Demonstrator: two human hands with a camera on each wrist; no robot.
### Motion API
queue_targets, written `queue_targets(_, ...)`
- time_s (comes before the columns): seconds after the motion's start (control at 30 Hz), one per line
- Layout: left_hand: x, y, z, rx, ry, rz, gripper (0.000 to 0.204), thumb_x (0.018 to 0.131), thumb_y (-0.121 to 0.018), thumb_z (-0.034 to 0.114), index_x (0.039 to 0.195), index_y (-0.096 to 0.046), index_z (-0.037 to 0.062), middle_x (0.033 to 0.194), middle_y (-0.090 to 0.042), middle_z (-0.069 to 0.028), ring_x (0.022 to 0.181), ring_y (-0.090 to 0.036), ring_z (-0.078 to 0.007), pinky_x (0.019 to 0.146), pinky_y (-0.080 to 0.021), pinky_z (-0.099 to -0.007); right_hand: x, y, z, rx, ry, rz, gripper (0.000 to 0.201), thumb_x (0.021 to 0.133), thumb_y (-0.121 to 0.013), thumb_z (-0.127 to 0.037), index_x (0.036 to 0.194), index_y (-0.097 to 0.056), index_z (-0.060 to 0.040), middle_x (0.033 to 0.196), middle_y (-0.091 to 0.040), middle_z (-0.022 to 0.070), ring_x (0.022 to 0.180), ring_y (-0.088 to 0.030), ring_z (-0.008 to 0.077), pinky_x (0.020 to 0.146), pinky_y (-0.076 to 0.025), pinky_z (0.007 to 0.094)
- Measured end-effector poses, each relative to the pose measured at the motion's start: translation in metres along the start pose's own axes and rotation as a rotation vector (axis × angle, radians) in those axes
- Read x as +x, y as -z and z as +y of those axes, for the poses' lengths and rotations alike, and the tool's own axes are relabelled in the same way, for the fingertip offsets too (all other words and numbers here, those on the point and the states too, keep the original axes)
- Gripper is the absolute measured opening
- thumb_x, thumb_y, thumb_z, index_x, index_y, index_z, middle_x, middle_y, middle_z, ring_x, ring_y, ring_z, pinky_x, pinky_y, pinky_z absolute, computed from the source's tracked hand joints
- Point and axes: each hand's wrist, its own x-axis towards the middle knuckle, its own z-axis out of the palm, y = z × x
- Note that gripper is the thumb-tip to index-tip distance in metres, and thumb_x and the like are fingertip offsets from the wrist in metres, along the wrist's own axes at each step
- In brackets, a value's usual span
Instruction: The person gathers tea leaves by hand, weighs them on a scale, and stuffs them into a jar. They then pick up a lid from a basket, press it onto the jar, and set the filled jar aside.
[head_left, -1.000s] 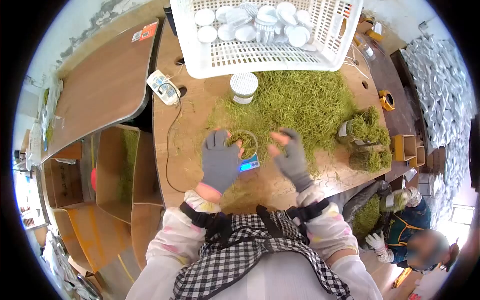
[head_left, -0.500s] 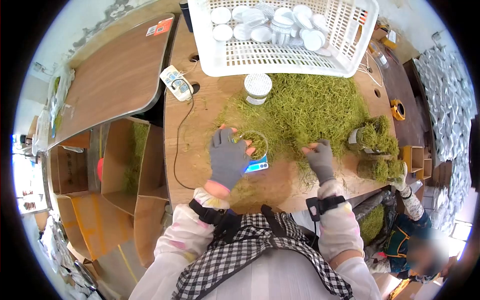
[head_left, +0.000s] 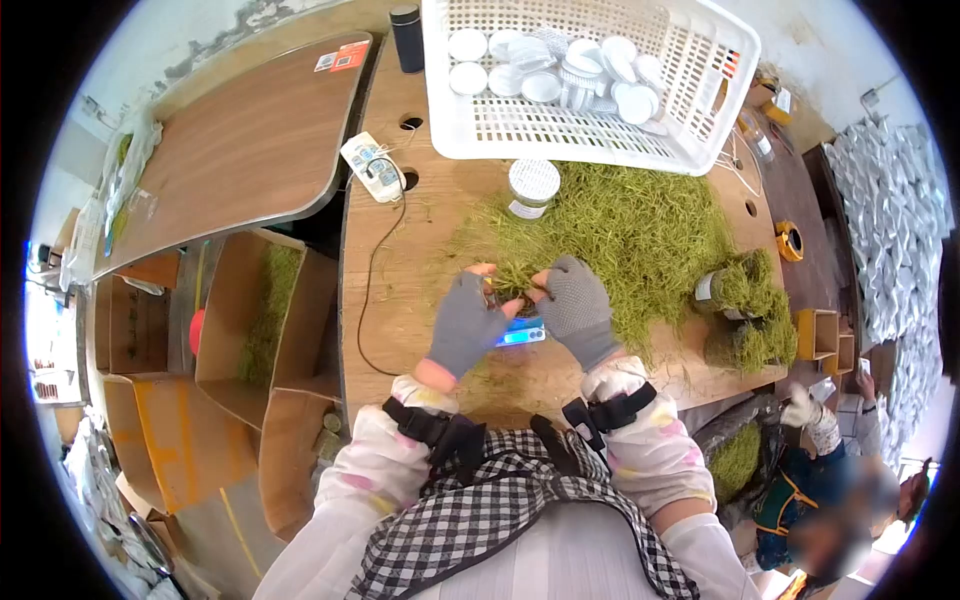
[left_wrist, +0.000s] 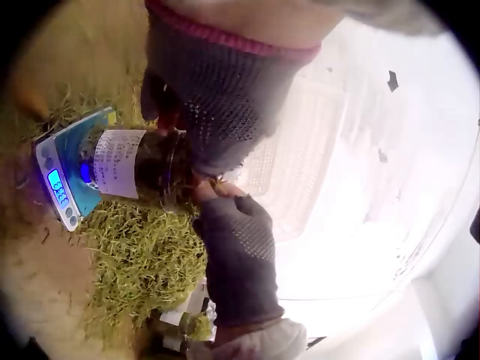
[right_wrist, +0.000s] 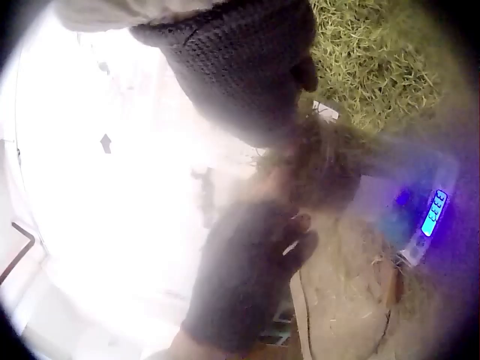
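A clear labelled jar (left_wrist: 120,161) stands on a small blue digital scale (head_left: 522,332) whose display is lit. Curled around the jar's mouth are the fingers of my left hand (head_left: 467,325), in a grey fingerless glove. My right hand (head_left: 578,308), gloved alike, is at the other side of the mouth, its fingertips at the dried green strands (head_left: 515,275) there. In the left wrist view both hands meet at the jar's rim. Behind the hands lies a wide heap of the same strands (head_left: 640,220). A lidded jar (head_left: 533,186) stands at its left edge.
A white basket (head_left: 560,145) of round lids stands at the back. Two filled jars (head_left: 735,345) are at the right. A power strip (head_left: 374,168) with a cable and a black cylinder (head_left: 407,40) lie left. Cardboard boxes (head_left: 230,340) stand beside the table; other people are at lower right.
My right hand has gone out to the heap and come back to the jar's mouth. My left hand has stayed at the jar. The head view has shifted a little.
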Motion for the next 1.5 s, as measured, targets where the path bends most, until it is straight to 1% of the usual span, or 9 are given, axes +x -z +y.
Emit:
queue_targets(0.2, -0.008, 0.0, 0.01, 0.476, -0.506, 0.112, 0.044, 0.084, -0.075, 0.019, 0.126, -0.065, 0.0076, 0.109, -0.063, -0.0133, 0.099, -0.063, -0.0313, 0.082, -0.051, -0.0429, -0.006, 0.005, -0.003, -0.165, 0.067, -0.11, 0.015, 0.086, -0.072, -0.023, 0.096, -0.074, -0.012, 0.096, -0.064, 0.0118, 0.094, -0.064, 0.0328, 0.078, -0.054, 0.0447)
queue_targets(0.37, -0.007, -0.002, 0.01, 0.605, -0.54, 0.091, 0.038, 0.086, -0.069, 0.023, 0.119, -0.068, 0.0046, 0.114, -0.06, -0.0129, 0.107, -0.058, -0.0313, 0.087, -0.046, -0.0452, -0.018, 0.01, -0.005, -0.12, 0.166, -0.004, 0.017, 0.089, -0.068, -0.023, 0.102, -0.073, -0.0119, 0.11, -0.065, 0.0131, 0.098, -0.063, 0.0367, 0.081, -0.053, 0.0474)
queue_targets(0.57, 0.002, 0.002, 0.019, 0.546, -0.462, 0.065, 0.03, 0.083, -0.074, 0.022, 0.109, -0.071, 0.0085, 0.119, -0.058, -0.0155, 0.115, -0.054, -0.0379, 0.094, -0.045, -0.0502, 0.018, 0.038, 0.032, 0.085, 0.209, -0.214, 0.032, 0.092, -0.071, -0.028, 0.117, -0.073, -0.0095, 0.121, -0.06, 0.0195, 0.109, -0.059, 0.0385, 0.092, -0.051, 0.0464)
queue_targets(0.77, 0.016, 0.005, 0.022, 0.418, -0.409, 0.084, 0.025, 0.078, -0.08, 0.017, 0.1, -0.073, 0.0097, 0.119, -0.056, -0.0186, 0.118, -0.052, -0.0436, 0.098, -0.044, -0.0538, 0.155, 0.083, 0.153, 0.289, -0.455, 0.152, 0.041, 0.089, -0.077, -0.023, 0.118, -0.066, 0.0036, 0.099, -0.072, 0.016, 0.091, -0.07, 0.0259, 0.08, -0.055, 0.036)
queue_targets(0.83, 0.019, 0.006, 0.024, 0.42, -0.369, 0.051, 0.024, 0.077, -0.081, 0.016, 0.1, -0.074, 0.0105, 0.119, -0.055, -0.0188, 0.115, -0.053, -0.044, 0.098, -0.044, -0.0545, 0.2, 0.081, 0.23, 0.284, -0.549, 0.213, 0.046, 0.086, -0.081, -0.024, 0.117, -0.063, 0.0049, 0.097, -0.073, 0.0168, 0.09, -0.07, 0.0249, 0.08, -0.054, 0.0345)
queue_targets(0.93, 0.019, 0.007, 0.016, 0.359, -0.296, 0.032, 0.022, 0.077, -0.082, 0.016, 0.097, -0.074, 0.0109, 0.118, -0.055, -0.0192, 0.112, -0.053, -0.0441, 0.094, -0.044, -0.0552, 0.248, 0.085, 0.268, 0.06, -0.68, 0.254, 0.066, 0.077, -0.087, -0.036, 0.122, -0.06, 0.0035, 0.1, -0.073, 0.0177, 0.096, -0.072, 0.0311, 0.086, -0.055, 0.0394)
queue_targets(1.1, 0.031, 0.01, 0.016, 0.277, -0.217, -0.013, 0.025, 0.076, -0.085, 0.019, 0.097, -0.072, 0.013, 0.113, -0.055, -0.0184, 0.107, -0.055, -0.0408, 0.085, -0.046, -0.0513, 0.313, 0.062, 0.287, -0.178, -0.67, 0.233, 0.073, 0.079, -0.085, -0.043, 0.129, -0.058, 0.0039, 0.107, -0.074, 0.0208, 0.11, -0.07, 0.0365, 0.096, -0.052, 0.0433)
queue_targets(1.3, 0.026, 0.005, 0.005, 0.203, -0.133, -0.036, 0.026, 0.076, -0.085, 0.017, 0.098, -0.073, 0.0103, 0.116, -0.056, -0.0192, 0.109, -0.055, -0.0422, 0.09, -0.046, -0.0526, 0.341, 0.047, 0.331, -0.472, -0.481, 0.066, 0.052, 0.08, -0.071, -0.038, 0.114, -0.068, 0.0005, 0.111, -0.071, 0.0289, 0.109, -0.069, 0.043, 0.094, -0.053, 0.049)
queue_targets(1.5, 0.023, 0.006, 0.011, 0.242, -0.132, 0.005, 0.025, 0.076, -0.085, 0.015, 0.097, -0.071, 0.0107, 0.117, -0.055, -0.0177, 0.108, -0.054, -0.0405, 0.088, -0.047, -0.0505, 0.296, 0.093, 0.251, -0.084, -0.186, 0.084, 0.028, 0.085, -0.067, -0.024, 0.102, -0.062, -0.0023, 0.086, -0.068, 0.015, 0.078, -0.068, 0.0269, 0.077, -0.053, 0.0389)
